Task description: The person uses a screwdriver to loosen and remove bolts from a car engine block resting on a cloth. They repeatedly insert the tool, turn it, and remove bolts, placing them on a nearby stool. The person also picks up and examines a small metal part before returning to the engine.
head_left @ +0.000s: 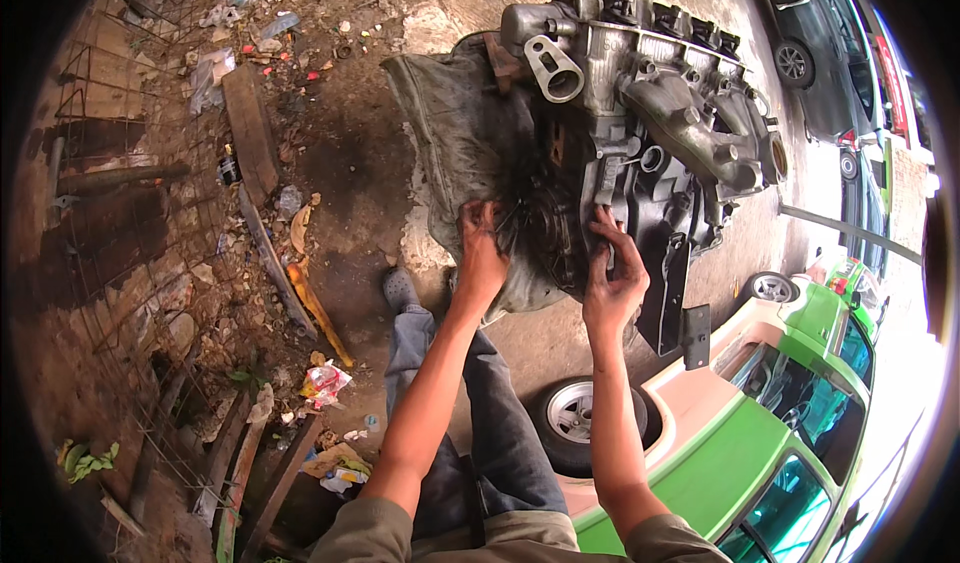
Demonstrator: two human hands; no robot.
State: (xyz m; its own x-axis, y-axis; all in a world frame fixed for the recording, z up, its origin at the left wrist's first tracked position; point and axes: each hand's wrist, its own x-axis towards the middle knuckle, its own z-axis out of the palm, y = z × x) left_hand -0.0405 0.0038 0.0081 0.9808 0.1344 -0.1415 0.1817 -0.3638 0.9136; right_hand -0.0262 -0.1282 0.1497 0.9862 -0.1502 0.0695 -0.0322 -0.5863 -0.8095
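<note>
A greasy metal car engine [690, 113] rests on a dirty grey-green cloth sack [425, 153] laid on the ground. My left hand [483, 258] is at the engine's dark, oily front end, above the sack. Its blackened fingers are curled together, and what lies between them is too dark and small to make out. On the right, my right hand [614, 283] grips the edge of the engine's front cover [605, 178], thumb and bent fingers against the metal. A ring-ended bracket [555, 71] sticks out from the engine's far left.
A green and pink vehicle [690, 433] with a wheel [570, 413] stands close on my right. Wood pieces [250, 133], litter and wire mesh [110, 213] cover the ground at left. A dark car [825, 63] is parked beyond the engine.
</note>
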